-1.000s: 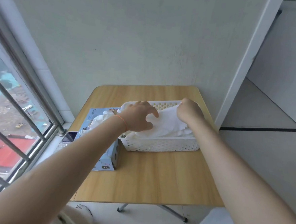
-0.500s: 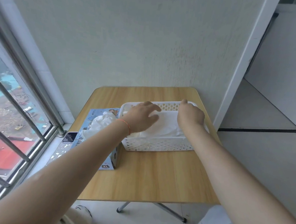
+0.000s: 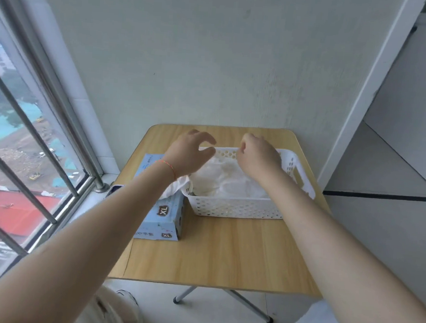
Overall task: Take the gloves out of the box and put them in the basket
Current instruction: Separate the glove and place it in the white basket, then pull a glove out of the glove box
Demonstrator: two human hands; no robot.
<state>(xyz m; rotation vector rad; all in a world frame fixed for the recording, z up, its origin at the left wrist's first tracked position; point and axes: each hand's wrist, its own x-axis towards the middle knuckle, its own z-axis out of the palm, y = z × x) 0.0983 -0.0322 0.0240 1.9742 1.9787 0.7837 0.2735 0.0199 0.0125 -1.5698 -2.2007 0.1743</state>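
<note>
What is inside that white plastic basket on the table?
The white perforated plastic basket holds a heap of thin white gloves. The heap and the right hand hide the bottom.

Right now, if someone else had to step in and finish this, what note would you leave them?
Left hand: above the left end of the basket, fingers loosely curled, holding nothing.
Right hand: over the basket's far side, fingers curled down; whether it pinches anything cannot be told.
Basket: white, on the wooden table, with a heap of white gloves inside.
Glove box: blue, marked XL, touching the basket's left side; a white glove sticks out of its opening.
Done: a pile of gloves is in the basket.
Left: pull out the protruding glove and any below it, and put them in the basket.
</note>
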